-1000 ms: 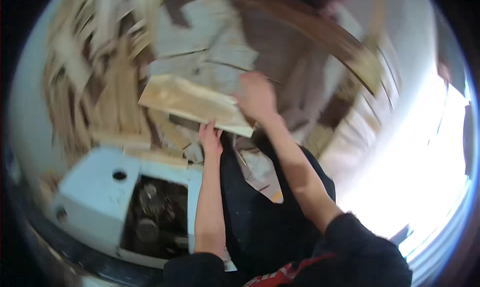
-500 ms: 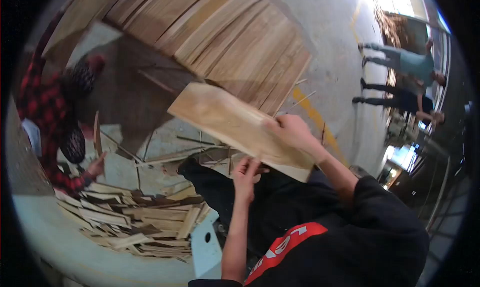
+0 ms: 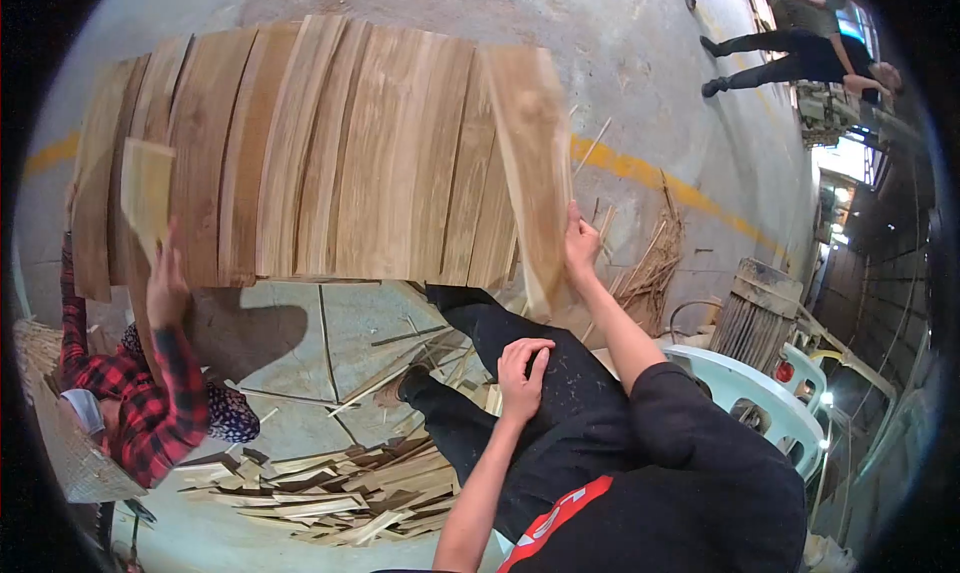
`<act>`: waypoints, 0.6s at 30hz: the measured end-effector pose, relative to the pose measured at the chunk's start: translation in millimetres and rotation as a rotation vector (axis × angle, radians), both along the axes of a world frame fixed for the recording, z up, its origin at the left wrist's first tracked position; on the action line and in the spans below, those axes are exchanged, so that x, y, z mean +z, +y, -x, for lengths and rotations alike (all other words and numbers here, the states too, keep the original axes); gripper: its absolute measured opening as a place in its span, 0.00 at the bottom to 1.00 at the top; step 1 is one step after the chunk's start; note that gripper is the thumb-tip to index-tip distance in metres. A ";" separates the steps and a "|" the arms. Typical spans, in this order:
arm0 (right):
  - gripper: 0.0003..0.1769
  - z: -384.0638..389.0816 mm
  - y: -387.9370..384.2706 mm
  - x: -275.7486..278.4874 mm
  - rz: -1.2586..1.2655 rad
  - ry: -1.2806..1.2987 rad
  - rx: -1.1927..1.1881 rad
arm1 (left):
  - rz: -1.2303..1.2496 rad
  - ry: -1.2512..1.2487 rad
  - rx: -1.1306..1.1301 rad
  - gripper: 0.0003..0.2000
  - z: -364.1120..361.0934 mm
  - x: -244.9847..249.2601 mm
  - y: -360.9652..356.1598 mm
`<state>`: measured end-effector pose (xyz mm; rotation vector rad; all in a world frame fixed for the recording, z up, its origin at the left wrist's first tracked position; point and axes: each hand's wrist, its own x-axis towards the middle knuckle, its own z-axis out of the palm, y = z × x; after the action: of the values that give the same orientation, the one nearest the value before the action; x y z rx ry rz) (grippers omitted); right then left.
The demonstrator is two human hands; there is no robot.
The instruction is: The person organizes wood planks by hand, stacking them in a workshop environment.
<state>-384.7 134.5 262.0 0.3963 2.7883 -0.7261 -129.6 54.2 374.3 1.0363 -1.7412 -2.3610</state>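
In the head view, my right hand grips the edge of a pale wooden board, slightly blurred. The board stands out over the right end of a row of wooden boards laid side by side. My left hand rests on my dark-trousered thigh, fingers loosely bent, thumb apart, with nothing in it. Across the row, a co-worker in a red checked shirt raises a hand by a short pale board.
Thin wood offcuts lie heaped on the floor between us. A pale green plastic chair is at my right, near a bundle of thin sticks. Two people stand farther off, one in dark clothes. A yellow line crosses the floor.
My view has turned toward the row. The board in my right hand has swung from slanting before me to the row's right end. My left hand has left it for my thigh.
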 end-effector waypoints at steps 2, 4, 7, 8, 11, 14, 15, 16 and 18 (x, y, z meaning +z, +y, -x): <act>0.44 -3.8 -9.2 -32.4 0.023 0.018 -0.119 | 0.127 0.027 -0.014 0.11 4.2 -25.8 -15.0; 0.45 -10.1 -25.0 -61.6 -0.032 0.069 -0.184 | 0.632 -0.013 0.004 0.25 24.0 -61.8 -66.3; 0.43 -31.1 -44.9 -80.2 -0.005 0.095 -0.154 | 0.640 -0.756 0.758 0.46 54.6 -134.5 -110.4; 0.43 -37.8 -49.1 -82.3 0.002 0.076 -0.148 | 0.267 -1.049 1.055 0.51 61.6 -163.7 -124.1; 0.42 -57.1 -61.9 -78.4 0.057 0.025 0.015 | -0.546 -0.570 1.123 0.46 44.0 -194.4 -158.6; 0.40 -55.7 -62.6 -66.2 -0.117 -0.080 0.285 | -0.580 -0.350 1.109 0.36 35.8 -209.8 -152.2; 0.36 -51.2 -62.7 -58.9 -0.147 -0.153 0.287 | -0.558 -0.330 1.125 0.33 34.1 -213.1 -149.7; 0.35 -48.5 -64.8 -50.8 -0.198 -0.071 0.316 | -0.536 -0.309 1.143 0.31 33.1 -215.6 -146.1; 0.36 -40.4 -71.1 -33.8 -0.301 0.099 0.376 | -0.471 -0.285 1.189 0.28 35.8 -225.3 -140.2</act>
<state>-344.3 63.4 228.1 -0.1215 2.9438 -0.2486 -165.4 -86.0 149.0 1.8117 -0.2560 -1.7971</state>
